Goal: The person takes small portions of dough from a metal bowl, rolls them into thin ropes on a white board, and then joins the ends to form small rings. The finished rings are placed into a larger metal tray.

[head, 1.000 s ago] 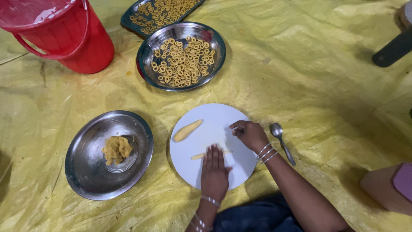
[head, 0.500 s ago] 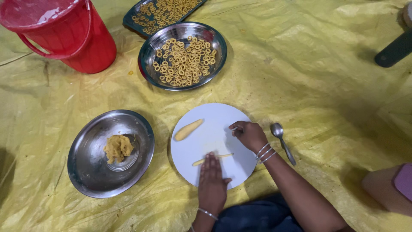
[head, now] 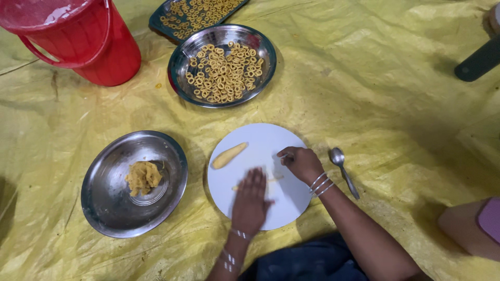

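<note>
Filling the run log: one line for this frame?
left hand: flat on dough strip | right hand: at strip end | white plate | dough piece apart

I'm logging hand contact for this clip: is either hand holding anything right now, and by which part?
Nothing is gripped. The left hand lies flat, palm down, on a thin strip of yellow dough on the round white plate. The right hand rests curled at the strip's other end.

Red bucket (head: 78, 39) sitting top left on yellow sheet (head: 396, 93). Steel plate (head: 221, 65) lying beside it, holding ring snacks. Steel spoon (head: 344, 169) lying right. Dark tray (head: 195, 15) showing above.
</note>
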